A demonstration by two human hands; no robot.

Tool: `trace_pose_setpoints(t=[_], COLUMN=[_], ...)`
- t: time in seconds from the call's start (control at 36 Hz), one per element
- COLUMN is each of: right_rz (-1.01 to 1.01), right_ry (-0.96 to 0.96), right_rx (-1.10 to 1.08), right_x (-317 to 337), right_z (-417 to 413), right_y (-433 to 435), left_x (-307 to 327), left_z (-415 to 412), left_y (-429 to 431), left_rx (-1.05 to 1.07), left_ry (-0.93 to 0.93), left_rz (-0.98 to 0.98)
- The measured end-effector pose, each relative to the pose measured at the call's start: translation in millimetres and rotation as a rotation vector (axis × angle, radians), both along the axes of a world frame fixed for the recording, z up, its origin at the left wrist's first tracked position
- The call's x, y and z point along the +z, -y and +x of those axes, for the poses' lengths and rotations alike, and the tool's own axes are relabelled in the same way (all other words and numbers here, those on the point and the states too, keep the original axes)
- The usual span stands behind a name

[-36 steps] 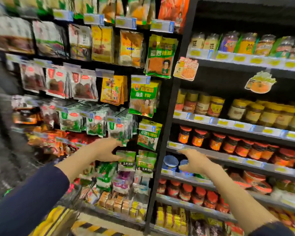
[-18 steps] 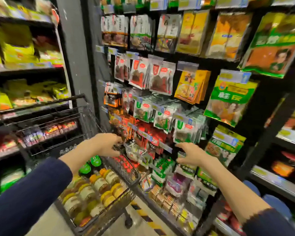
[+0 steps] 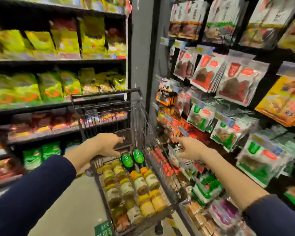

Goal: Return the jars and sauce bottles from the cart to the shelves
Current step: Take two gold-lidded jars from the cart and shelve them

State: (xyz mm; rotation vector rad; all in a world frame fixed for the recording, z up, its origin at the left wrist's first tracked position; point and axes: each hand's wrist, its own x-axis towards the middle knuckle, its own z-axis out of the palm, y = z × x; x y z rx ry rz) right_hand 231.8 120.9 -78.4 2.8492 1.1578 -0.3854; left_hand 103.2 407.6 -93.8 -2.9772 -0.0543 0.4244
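A black wire cart (image 3: pixel 162 169) stands in the aisle below me. It holds several jars with yellow and orange lids (image 3: pixel 140 184) lying in rows, and two sauce bottles with green caps (image 3: pixel 132 158) at the far end. My left hand (image 3: pixel 107 144) hovers over the cart's far end, fingers spread and holding nothing. My right hand (image 3: pixel 189 148) is out to the right of the cart, in front of hanging packets, fingers loose and holding nothing. The whole view is blurred by motion.
Hanging snack and spice packets (image 3: pixel 228 86) fill the rack on the right. Shelves of yellow and green bags (image 3: pixel 54 86) run along the left. A grey pillar (image 3: pixel 141 48) rises behind the cart. Grey floor (image 3: pixel 66 210) lies to the cart's left.
My view has swung left, away from the jar shelves and onto the cart. Both hands have come down, the left over the cart, the right beside it.
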Motion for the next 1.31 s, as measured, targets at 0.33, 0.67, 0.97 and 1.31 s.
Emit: trace_pose_setpoints(t=[0.33, 0.67, 0.97, 1.31], right_rz=[-0.089, -0.287, -0.450, -0.358], right_ry=[-0.068, -0.209, -0.466, -0.921], right_rx=[0.329, 0.669, 0.700, 0.396], right_x=[-65.5, -160.1, -257.5, -361.7], right_z=[69.8, 113.6, 90.4, 53.9], right_y=[-112.9, -166.0, -155.1, -129.8], left_x=[-52.0, -149.9, -232.8, -339.6], left_z=[1.0, 11.5, -13.4, -12.0], left_y=[-47.3, -8.6, 41.0, 68.3], left_rx=[0.295, 0.602, 0.826, 1.063], left_ry=[-0.070, -0.199, -0.359, -0.388], left_rz=[-0.025, -0.292, -0.575, -0.881])
